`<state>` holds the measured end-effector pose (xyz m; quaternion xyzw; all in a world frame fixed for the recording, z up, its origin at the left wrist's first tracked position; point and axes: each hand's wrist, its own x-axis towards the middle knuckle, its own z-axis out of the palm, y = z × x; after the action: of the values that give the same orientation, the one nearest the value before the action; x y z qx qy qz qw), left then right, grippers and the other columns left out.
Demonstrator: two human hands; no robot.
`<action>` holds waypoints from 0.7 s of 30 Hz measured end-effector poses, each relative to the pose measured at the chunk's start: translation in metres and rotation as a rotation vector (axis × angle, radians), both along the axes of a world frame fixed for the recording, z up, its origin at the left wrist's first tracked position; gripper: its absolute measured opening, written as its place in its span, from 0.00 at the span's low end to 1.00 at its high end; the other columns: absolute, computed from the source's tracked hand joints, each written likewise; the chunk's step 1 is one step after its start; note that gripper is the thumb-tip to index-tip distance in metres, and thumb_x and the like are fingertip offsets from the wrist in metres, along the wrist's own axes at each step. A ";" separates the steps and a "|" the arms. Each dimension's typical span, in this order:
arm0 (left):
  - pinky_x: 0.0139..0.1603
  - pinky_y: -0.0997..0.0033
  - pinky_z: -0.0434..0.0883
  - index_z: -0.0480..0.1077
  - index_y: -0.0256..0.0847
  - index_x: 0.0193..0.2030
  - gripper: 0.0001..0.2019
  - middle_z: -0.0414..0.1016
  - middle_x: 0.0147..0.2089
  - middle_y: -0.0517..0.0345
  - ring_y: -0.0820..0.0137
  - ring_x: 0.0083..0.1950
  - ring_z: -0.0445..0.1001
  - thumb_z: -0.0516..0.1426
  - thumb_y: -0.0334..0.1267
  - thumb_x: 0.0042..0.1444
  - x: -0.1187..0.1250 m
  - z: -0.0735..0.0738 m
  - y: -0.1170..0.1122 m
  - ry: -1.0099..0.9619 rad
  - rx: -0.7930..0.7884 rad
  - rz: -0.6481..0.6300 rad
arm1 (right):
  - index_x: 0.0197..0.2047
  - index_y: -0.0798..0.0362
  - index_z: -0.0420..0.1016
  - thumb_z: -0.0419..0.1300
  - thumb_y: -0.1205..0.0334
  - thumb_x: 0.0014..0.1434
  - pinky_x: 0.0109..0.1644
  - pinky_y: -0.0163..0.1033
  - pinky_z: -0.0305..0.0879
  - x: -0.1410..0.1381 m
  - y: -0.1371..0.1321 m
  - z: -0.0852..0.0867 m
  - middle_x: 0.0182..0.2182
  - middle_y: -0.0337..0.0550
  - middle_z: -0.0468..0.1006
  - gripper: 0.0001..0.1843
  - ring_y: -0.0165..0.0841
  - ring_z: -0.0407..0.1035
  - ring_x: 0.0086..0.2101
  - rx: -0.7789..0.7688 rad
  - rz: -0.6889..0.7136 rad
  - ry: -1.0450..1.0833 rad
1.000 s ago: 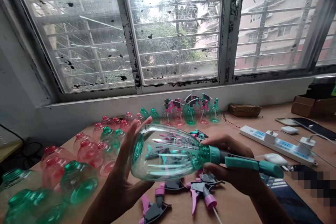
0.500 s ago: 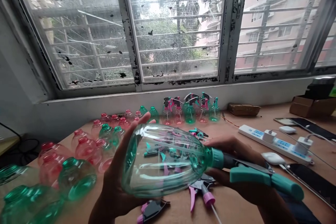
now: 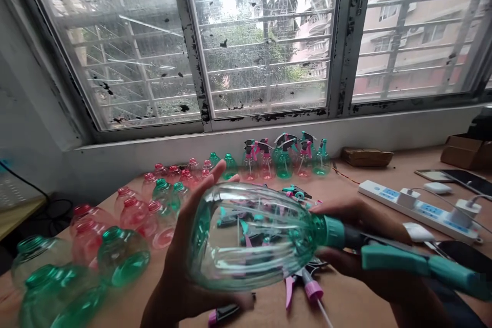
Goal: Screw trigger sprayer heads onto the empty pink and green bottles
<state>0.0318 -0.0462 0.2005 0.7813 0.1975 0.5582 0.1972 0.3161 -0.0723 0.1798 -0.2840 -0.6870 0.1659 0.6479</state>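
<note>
A clear green spray bottle (image 3: 253, 238) lies sideways in the air between my hands, its base to the left. My left hand (image 3: 180, 261) is wrapped around the base end, thumb below and fingers above. At the neck, my right hand (image 3: 361, 220) closes around the teal collar and the trigger sprayer (image 3: 395, 256), whose teal trigger and nozzle point right. The sprayer's collar sits against the bottle's neck. Through and below the bottle, loose sprayer heads show on the table, among them a pink-and-black sprayer head (image 3: 313, 289).
Open red and green bottles (image 3: 123, 259) crowd the table's left side. Several bottles with sprayers (image 3: 284, 159) stand by the window wall. To the right lie a white power strip (image 3: 418, 210) with plugs, phones and a cardboard box (image 3: 467, 151).
The view has shifted slightly left, so most of the scene sits further right. Both hands still hold the spray bottle and have moved a little right in the picture.
</note>
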 end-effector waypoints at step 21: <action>0.74 0.43 0.74 0.44 0.79 0.80 0.54 0.48 0.87 0.65 0.48 0.85 0.54 0.73 0.41 0.60 0.003 -0.007 0.010 0.055 0.006 -0.037 | 0.47 0.46 0.84 0.78 0.45 0.60 0.21 0.38 0.76 -0.002 0.000 -0.003 0.25 0.37 0.83 0.19 0.35 0.76 0.18 -0.254 0.129 0.122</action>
<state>0.0353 -0.0358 0.1936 0.8004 0.1866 0.5334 0.1998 0.3141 -0.0721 0.1768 -0.3081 -0.6367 0.3097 0.6355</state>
